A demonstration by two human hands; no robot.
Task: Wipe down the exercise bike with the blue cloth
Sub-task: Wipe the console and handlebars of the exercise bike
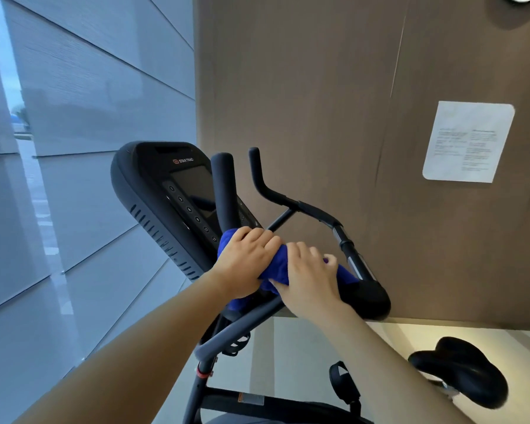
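Brown panelled wall [303, 102] ahead, grey slatted blind [83, 117] to my left; exercise bike [214, 341] stands between them, tilted in my view.

Both my hands closed over the blue cloth [280, 264], which is bunched around the handlebar's middle section. Left hand [242, 258]: fingers curled over the cloth's upper end, just beside the console's lower edge. Right hand [309, 280]: fingers wrapped over the cloth's lower portion, thumb underneath. Hands side by side, nearly touching.

Cloth: deep blue, towel-like texture, rolled lengthwise. Most of it hidden under my palms; a strip shows between the hands, one corner hangs below my left wrist, another end pokes out past my right fingers toward the black padded grip [371, 298]. Bar underneath the cloth not visible.

Console [166, 203]: black, screen dark, button labels too small to read. Saddle [462, 371] lower right, partly behind my right forearm. Bike's lower frame cut off at the bottom edge. Paper notice [468, 142] on the wall, text blurred, illegible.
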